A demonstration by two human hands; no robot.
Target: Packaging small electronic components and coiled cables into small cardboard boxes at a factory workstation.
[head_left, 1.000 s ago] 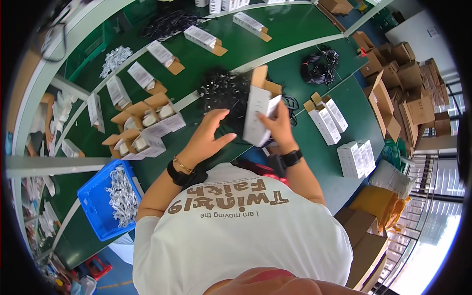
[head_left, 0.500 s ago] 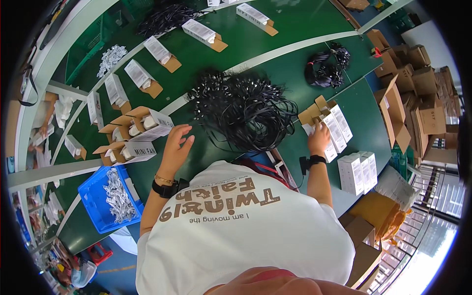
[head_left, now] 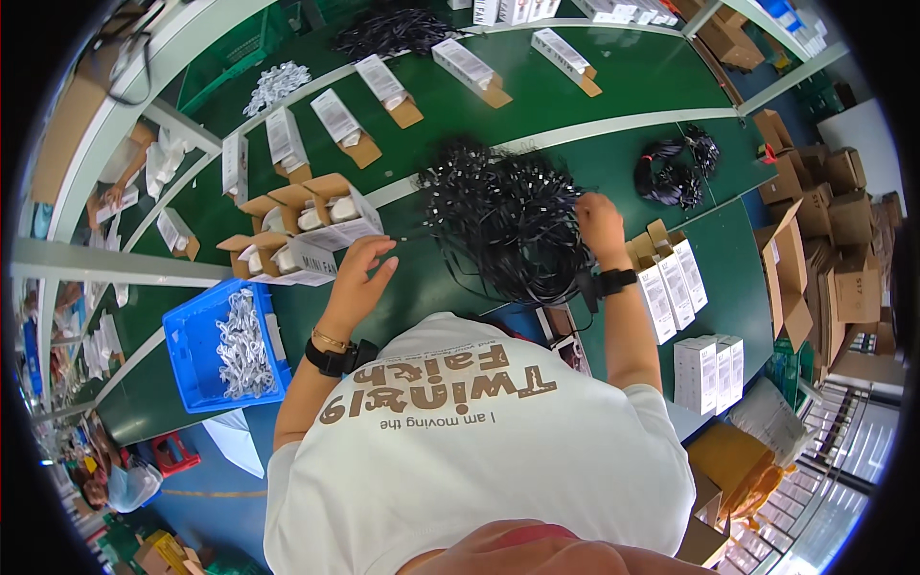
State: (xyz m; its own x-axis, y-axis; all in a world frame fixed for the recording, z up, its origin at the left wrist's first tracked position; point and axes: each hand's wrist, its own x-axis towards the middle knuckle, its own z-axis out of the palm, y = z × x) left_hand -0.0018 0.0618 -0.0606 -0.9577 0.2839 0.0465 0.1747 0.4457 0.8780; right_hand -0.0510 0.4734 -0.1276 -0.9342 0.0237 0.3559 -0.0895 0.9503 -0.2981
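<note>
My left hand (head_left: 356, 280) is held above the green table, fingers slightly bent and apart, with nothing visible in it. It is nearest to the open white cartons (head_left: 337, 233) with brown flaps, which have white items inside. My right hand (head_left: 603, 233) reaches to the right edge of a tangled pile of thin black cords (head_left: 508, 220) with small light-coloured ends. Its fingers are curled in against the pile, and what they grip is hidden. Just right of that wrist stand several white cartons (head_left: 661, 299), with brown flaps raised at the far end.
A blue bin (head_left: 174, 331) holds white looped cords (head_left: 244, 350). More white cartons (head_left: 463, 65) lie in a row across the green table (head_left: 613, 77). A smaller black cord bundle (head_left: 671, 168) is at far right. Closed white cartons (head_left: 707, 374) stand at near right.
My right hand has moved from the white cartons to the far left, onto the black cord pile. My left hand stays beside the open cartons. The whole view has shifted somewhat.
</note>
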